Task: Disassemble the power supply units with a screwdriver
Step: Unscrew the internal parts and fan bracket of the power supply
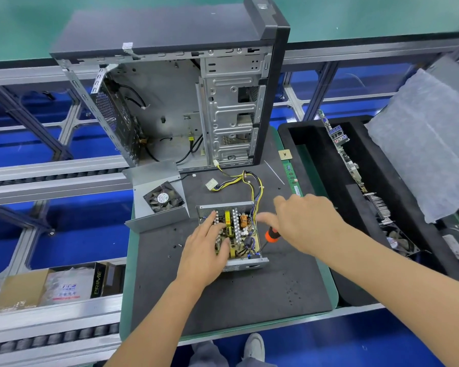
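The power supply unit (232, 235) sits opened on the dark foam mat (223, 295) that covers the counter (331, 292), near the mat's middle, its circuit board bare with a yellow transformer, a copper coil and pale heat sinks showing. From its far right corner a bundle of yellow and black cables (252, 184) runs up the mat to white connectors.

Going by size: an empty computer case (175, 83) stands upright at the back of the mat, side panel off, loose wires hanging inside. To the right lies a long black foam tray (316, 181) holding a motherboard on edge, with a grey sheet of padding (429, 144) over its far end. Left of the power supply unit, just beside it, lies the bent metal cover (154, 197) with a black fan fixed in it. A cardboard box (21, 290) sits on the roller conveyor at lower left.

The left hand (208, 250) lies on the left part of the circuit board, fingers stretched over the components and the thumb pressed against them. The right hand (302, 221) is above the unit's right side, with index finger and thumb extended and spread. Just under its thumb stands the screwdriver (266, 239), orange and black handle up, its shaft slanting down into the unit's near right corner; whether the right hand touches the handle cannot be told.

Small dark screws (179, 245) are scattered on the mat left of the unit.
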Demonstrator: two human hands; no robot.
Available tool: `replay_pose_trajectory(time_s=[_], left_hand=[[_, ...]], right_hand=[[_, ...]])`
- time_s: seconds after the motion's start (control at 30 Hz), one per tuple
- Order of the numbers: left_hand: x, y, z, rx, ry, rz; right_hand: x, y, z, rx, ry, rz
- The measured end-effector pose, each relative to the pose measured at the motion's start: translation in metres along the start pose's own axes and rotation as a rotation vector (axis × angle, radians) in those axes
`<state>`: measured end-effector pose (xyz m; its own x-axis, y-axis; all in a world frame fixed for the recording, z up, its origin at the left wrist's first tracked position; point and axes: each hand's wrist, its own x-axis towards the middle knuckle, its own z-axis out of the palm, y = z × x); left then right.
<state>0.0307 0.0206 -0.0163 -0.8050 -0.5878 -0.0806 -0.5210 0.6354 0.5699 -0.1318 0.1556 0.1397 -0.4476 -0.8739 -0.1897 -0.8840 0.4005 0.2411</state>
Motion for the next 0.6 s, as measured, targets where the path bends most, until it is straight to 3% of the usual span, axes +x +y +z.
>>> replay_pose_trajectory(time_s=[0.17,0.23,0.3,0.33,0.43,0.6], left_hand=[[0.001,0.001,0.0,-0.004,-0.003,-0.003],[0.001,0.001,0.0,0.002,-0.006,0.001],[0.001,0.0,0.0,0.003,-0.003,0.001],[0.0,0.0,0.001,0.001,-0.001,0.001],[0.001,0.0,0.001,-0.011,0.005,-0.003],[0.0,-0.001,0.002,-0.003,0.001,-0.004]], right_hand=[[-0.001,0.009,0.004,0.364,-0.069,-0.062],[-0.003,0.008,0.003,0.217,-0.079,0.0],[-0.001,0.009,0.008,-0.018,-0.027,-0.064],[-0.001,0.01,0.01,0.011,-0.001,-0.072],[0.001,0.011,0.013,0.261,0.037,-0.132],[0.003,0.014,0.009,0.671,-0.07,-0.11]])
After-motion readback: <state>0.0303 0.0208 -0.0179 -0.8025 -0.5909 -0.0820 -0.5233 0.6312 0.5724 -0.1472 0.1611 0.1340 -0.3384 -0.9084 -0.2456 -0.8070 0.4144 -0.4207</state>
